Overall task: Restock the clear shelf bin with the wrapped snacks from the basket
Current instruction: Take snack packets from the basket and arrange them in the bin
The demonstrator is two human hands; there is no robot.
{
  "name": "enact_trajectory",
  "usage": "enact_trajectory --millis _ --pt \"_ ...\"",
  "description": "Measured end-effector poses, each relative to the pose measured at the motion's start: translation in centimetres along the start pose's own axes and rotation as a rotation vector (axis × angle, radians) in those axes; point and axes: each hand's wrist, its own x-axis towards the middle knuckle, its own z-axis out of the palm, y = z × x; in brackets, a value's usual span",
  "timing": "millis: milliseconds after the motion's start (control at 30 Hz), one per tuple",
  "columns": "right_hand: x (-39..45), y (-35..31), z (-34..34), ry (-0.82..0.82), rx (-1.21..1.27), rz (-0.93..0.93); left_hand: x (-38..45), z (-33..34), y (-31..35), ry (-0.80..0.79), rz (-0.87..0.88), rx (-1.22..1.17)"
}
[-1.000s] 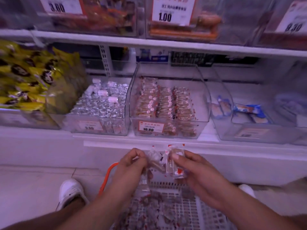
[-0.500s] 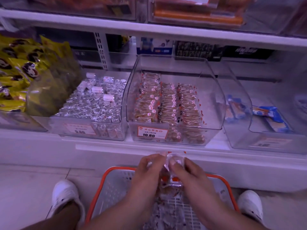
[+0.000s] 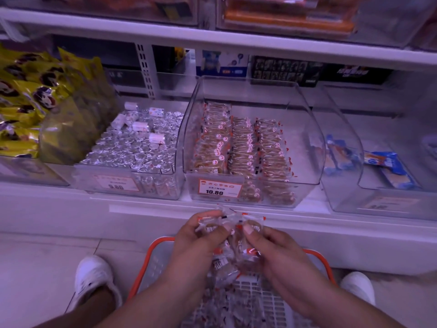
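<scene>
Shop shelving is filling the background, with the bin (image 3: 250, 147) sitting on the lower shelf (image 3: 165, 209) as the landmark. Both hands are gripping a small bunch of snacks (image 3: 233, 235) just in front of and below the bin, over the basket (image 3: 316, 259) on the floor. The left hand (image 3: 198, 242) is closing its fingers round the packets on one side, the right hand (image 3: 267, 247) is pinching those on the other, thumb on top; the wrappers are touching in the middle, so the person seems to be squaring them into a stack.

Inside the bin, three neat rows of the same snacks are already standing, leaning back from the price tag (image 3: 220, 188) at its front. Beside those rows, toward the bin's right wall, bare floor is showing, so I judge there is room for at least one more row. More loose packets are lying in the basket under the hands, so the job looks partly done, perhaps past halfway, with this bunch and the remainder yet to go in.

Left of the bin, a tray of foil sweets (image 3: 132, 150) is sitting nearly full; farther left, yellow bags (image 3: 28, 100) are piling up. Right of it, blue packs (image 3: 387, 166) are lying in a sparse tray. White shoes (image 3: 92, 278) are flanking the basket.
</scene>
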Motion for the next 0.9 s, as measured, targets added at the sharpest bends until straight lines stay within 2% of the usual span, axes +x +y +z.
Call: enact_trajectory --millis 133,233,333,433,500,633,733,833,900 --pt "0.1 -0.1 0.1 0.008 -0.051 0.032 0.2 -0.3 -0.2 0.037 0.096 0.075" --pt "0.0 0.0 0.4 0.006 0.000 0.061 0.5 -0.6 -0.3 0.061 0.119 0.083" --pt "0.1 -0.3 0.5 -0.080 0.132 0.140 0.8 -0.8 -0.5 0.106 0.141 0.107" --pt "0.0 0.0 0.9 -0.166 0.188 0.154 0.7 -0.6 -0.8 0.073 0.092 0.065" --pt "0.0 0.2 1.0 -0.111 0.117 0.085 0.6 -0.6 -0.7 0.042 0.069 0.046" --pt "-0.1 -0.7 -0.1 0.086 -0.280 -0.106 0.9 -0.9 0.2 0.048 0.057 0.096" --pt "-1.3 -2.8 -0.6 0.067 -0.384 -0.234 0.7 -1.1 1.9 0.047 0.085 0.099" --pt "-2.2 -7.0 0.2 0.006 -0.535 -0.482 0.6 -1.9 4.0 0.047 0.221 0.152" --pt "-1.3 -10.9 1.2 -0.016 -0.727 -0.615 0.7 -2.5 5.1 0.055 0.263 0.143"
